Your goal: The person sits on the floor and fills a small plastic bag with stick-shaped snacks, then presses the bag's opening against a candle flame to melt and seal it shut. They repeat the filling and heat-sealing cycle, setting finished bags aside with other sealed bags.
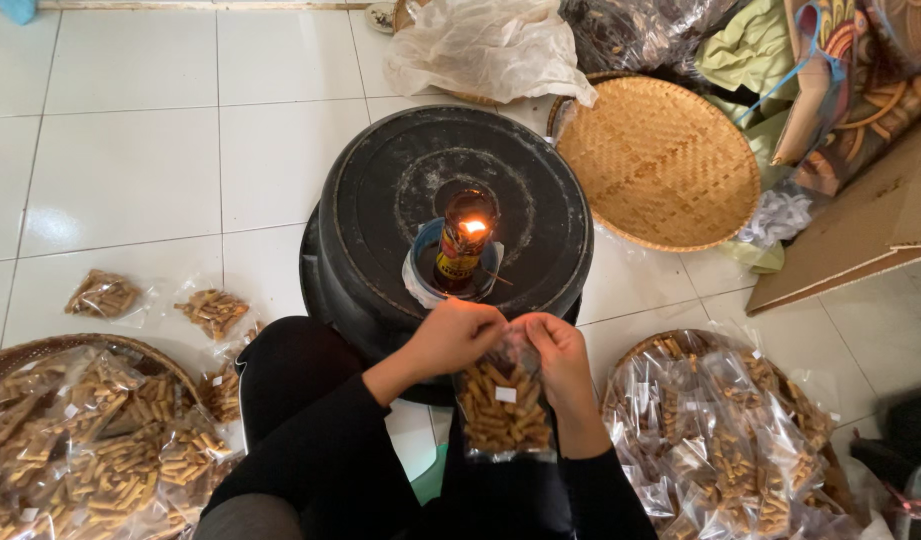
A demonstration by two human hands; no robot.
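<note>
Pinching my clear plastic bag of brown snack sticks (503, 405) between both hands (455, 335) (560, 352), near the lit bottle lamp (463, 245); the flame could scorch it.

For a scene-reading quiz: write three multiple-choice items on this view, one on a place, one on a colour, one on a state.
1. Where does the lit bottle lamp stand?
A. on the upturned black tub
B. on the empty woven tray
C. on the tiles

2. What colour are the sleeves?
A. white
B. black
C. red

3. What are the hands doing?
A. resting apart
B. both pinching the top of the snack bag
C. lifting the tray

Answers: 1 A, the lamp sits centred on the tub; 2 B, both arms are black-clad; 3 B, left hand and right hand meet at the bag's top.
</note>
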